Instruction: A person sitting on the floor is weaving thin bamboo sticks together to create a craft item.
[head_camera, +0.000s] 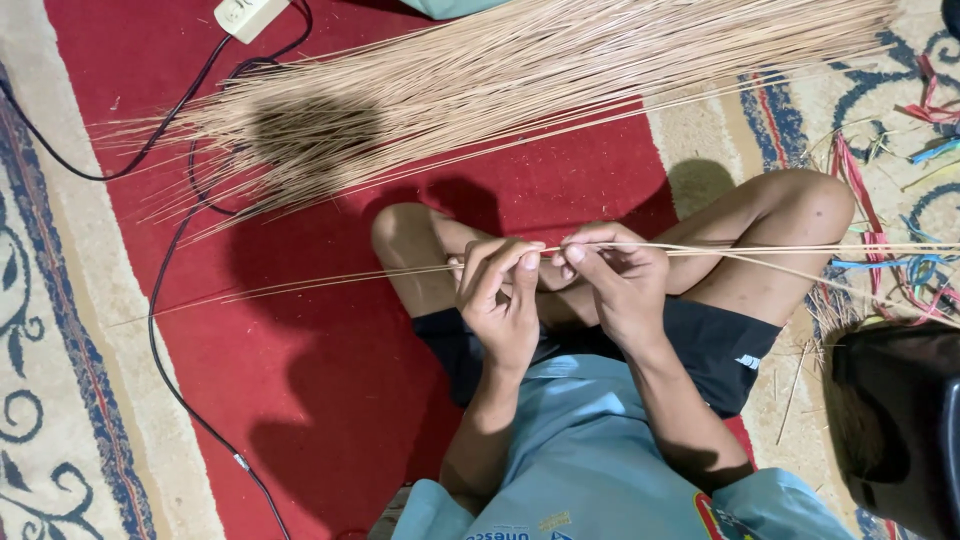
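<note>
Both hands pinch thin sticks (330, 281) over crossed legs: left hand (503, 297) gripping, right hand (618, 280) gripping; big stick bundle (480, 90) lies beyond.

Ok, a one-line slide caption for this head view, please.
Seated cross-legged on a red carpet, left hand and right hand pinch thin sticks near a large stick pile.

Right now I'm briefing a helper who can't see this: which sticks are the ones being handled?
Start at the red carpet, where a big fan of thin tan sticks lies. Nearer the seated person, the few loose sticks are pinched by the left hand and right hand. Unlike the pile, they're lifted above the lap.
</note>
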